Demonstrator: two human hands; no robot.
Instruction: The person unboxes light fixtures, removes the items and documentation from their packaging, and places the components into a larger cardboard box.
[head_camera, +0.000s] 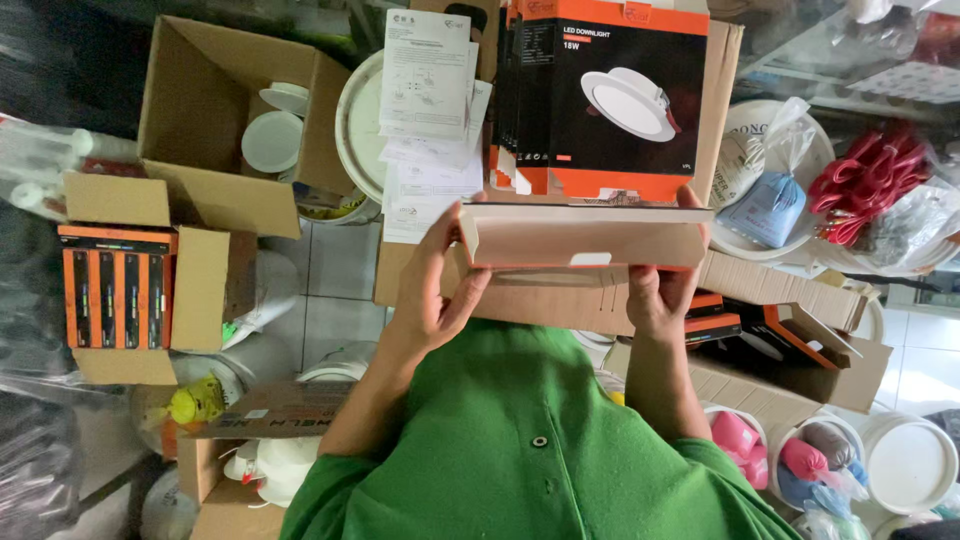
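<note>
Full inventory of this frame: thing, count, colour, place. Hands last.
flat carton: one, orange-black with pale inner flap, centre, held by both hands
stack of boxed lamps: several, orange-black, upright behind the carton
leaflets: a few, white, left of the stack
open cardboard box: one, brown, upper left, two white round lamps inside
box of small cartons: one, brown, orange-black cartons inside, far left
red cables: a bundle, right, in a white tub
blue bag: one, right of the stack
white bucket lid: one, lower right
green shirt: one, bottom centre
left hand: grips the carton's left end
right hand: grips the carton's right end
</note>
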